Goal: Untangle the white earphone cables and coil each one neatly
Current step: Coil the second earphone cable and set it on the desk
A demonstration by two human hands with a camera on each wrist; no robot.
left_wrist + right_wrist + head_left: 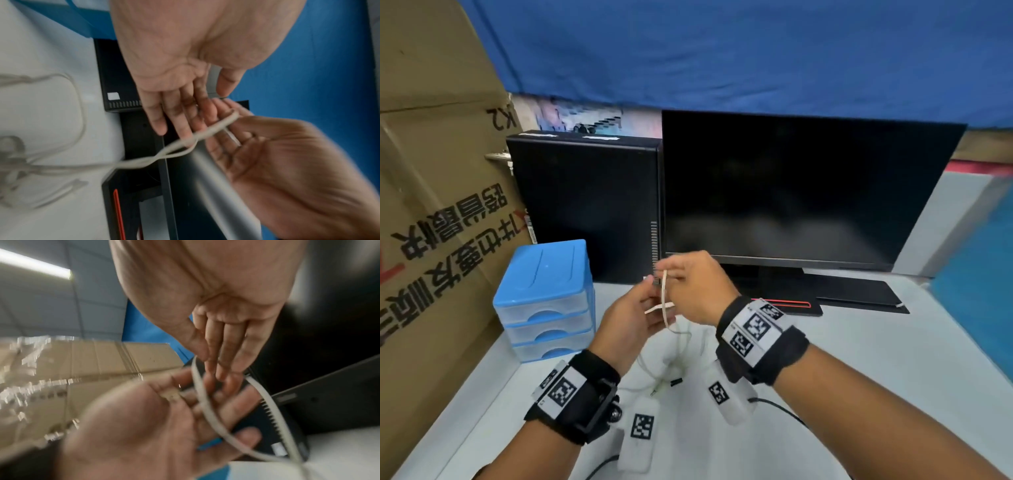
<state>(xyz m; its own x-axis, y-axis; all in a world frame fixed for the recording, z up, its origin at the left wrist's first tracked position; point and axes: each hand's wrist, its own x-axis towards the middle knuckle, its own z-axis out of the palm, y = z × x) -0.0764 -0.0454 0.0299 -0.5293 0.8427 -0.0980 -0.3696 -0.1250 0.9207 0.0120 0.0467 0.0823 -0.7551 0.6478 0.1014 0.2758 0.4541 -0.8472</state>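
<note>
Both hands are raised over the white table (pixel 859 377), in front of the monitor. A white earphone cable (pixel 664 298) runs in a loop round the straight fingers of my left hand (pixel 640 308). My right hand (pixel 688 287) pinches the same cable at the top of the loop. In the left wrist view the cable (pixel 205 133) crosses the left fingertips (pixel 160 126) into the right hand (pixel 287 162). The right wrist view shows the loop of cable (pixel 203 399) round the blurred left hand (pixel 154 418). The remaining cable hangs down to a loose tangle (pixel 671 370) on the table.
A black monitor (pixel 791 188) and a black computer case (pixel 585 205) stand behind the hands. A blue and clear drawer unit (pixel 544 301) sits to the left, beside a large cardboard box (pixel 431 205). The monitor's base (pixel 808 305) lies just beyond the right wrist.
</note>
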